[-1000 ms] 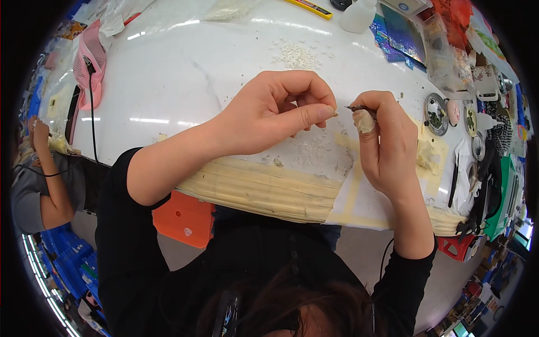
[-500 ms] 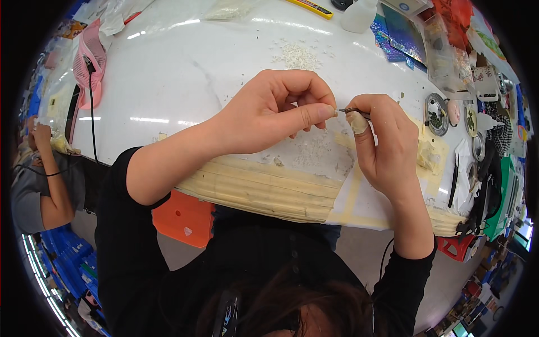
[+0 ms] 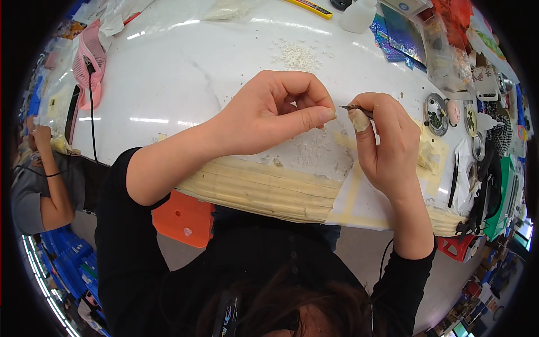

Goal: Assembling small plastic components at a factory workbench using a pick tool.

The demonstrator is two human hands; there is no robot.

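Observation:
My left hand hovers over the white table, thumb and forefinger pinched at the tips. Whatever lies between them is too small to make out. In my right hand is a thin dark pointed tool, seemingly tweezers. Its tip points left at the left fingertips with a small gap between. A pale wrap covers the right thumb's end. Beyond the hands lies a scattered heap of tiny white pieces. More white bits are spread on the table below the fingers.
Yellowish tape covers the table's near edge. To the right stand a round metal dish and several small containers. A white squeeze bottle and shiny blue sheets are at the far right. A co-worker's arm shows at far left.
My right hand has drawn slightly to the right, so the tool's tip has come away from the left fingertips. My left hand stays almost in place, still pinched.

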